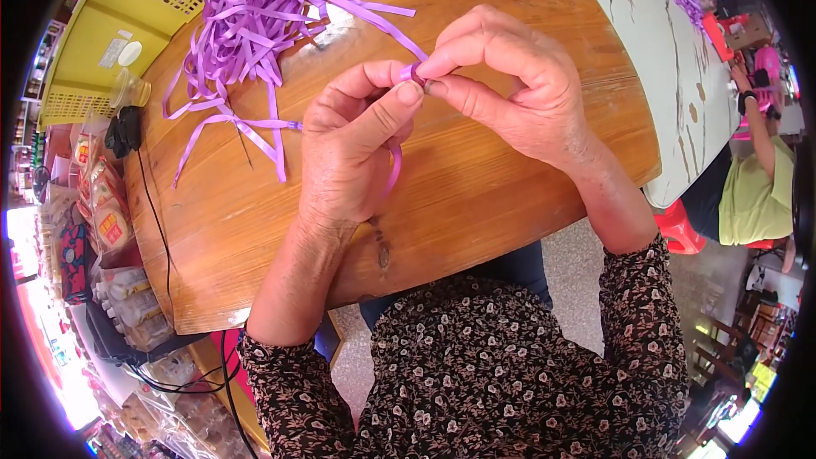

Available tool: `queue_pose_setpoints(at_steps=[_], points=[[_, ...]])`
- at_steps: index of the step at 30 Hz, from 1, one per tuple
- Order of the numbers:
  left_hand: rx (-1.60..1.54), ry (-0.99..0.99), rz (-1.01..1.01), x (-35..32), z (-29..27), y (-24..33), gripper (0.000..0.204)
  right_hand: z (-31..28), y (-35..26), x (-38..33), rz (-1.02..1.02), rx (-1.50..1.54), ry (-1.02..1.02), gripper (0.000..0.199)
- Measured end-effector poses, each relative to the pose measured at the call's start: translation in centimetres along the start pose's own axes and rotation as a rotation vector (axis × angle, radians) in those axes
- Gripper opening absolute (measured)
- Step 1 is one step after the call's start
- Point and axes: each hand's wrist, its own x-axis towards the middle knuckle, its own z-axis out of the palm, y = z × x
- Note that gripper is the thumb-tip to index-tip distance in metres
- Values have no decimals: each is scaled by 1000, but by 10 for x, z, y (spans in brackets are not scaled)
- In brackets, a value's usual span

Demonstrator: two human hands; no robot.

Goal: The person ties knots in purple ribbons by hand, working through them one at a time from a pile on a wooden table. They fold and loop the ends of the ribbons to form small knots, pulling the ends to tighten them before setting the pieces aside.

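Over the wooden table, a purple ribbon [393, 31] runs from the upper left into my fingertips, where it forms a small loop. My left hand [353, 123] pinches the loop between thumb and forefinger, and a length of the same purple hangs below its palm. Thumb and forefinger of my right hand [514, 76] close on the loop's other side, touching my left fingertips. Whether the loop is knotted is hidden by the fingers. A tangled heap of purple ribbons [246, 38] lies beyond my left hand, with several loose ends trailing toward it.
The round-edged wooden table [476, 212] spans the middle. A yellow plastic crate [110, 25] stands at the far left, near a black cable [155, 212] and packaged goods [110, 221]. To the right, a person in a light green top [756, 195] sits by a marble-patterned table [654, 59].
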Motion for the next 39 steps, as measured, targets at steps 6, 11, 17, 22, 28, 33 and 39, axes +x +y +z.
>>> queue_pose_setpoints(at_steps=[6, 11, 17, 22, 28, 33, 39], points=[[34, 18, -61, 2, 0, 1, 12, 2, 0, -3, -7, -17, 6, 14], [17, -6, -67, 1, 1, 2, 12, 4, -1, -7, 162, 125, 26, 12], [-41, -19, -62, 1, 0, 3, 12, 4, 2, -3, 45, 48, 15, 14], [-5, -3, -64, 2, -1, 1, 12, 0, 1, -2, -10, -40, -5, 16], [-18, -32, -128, 2, -7, 2, 13, -2, -1, -3, -25, -39, -26, 15], [85, -30, -97, 0, 8, 8, 14, -1, 5, -9, 133, 173, 4, 12], [143, -15, -23, -3, 7, 9, 16, 1, 5, -10, 288, 359, -26, 7]])
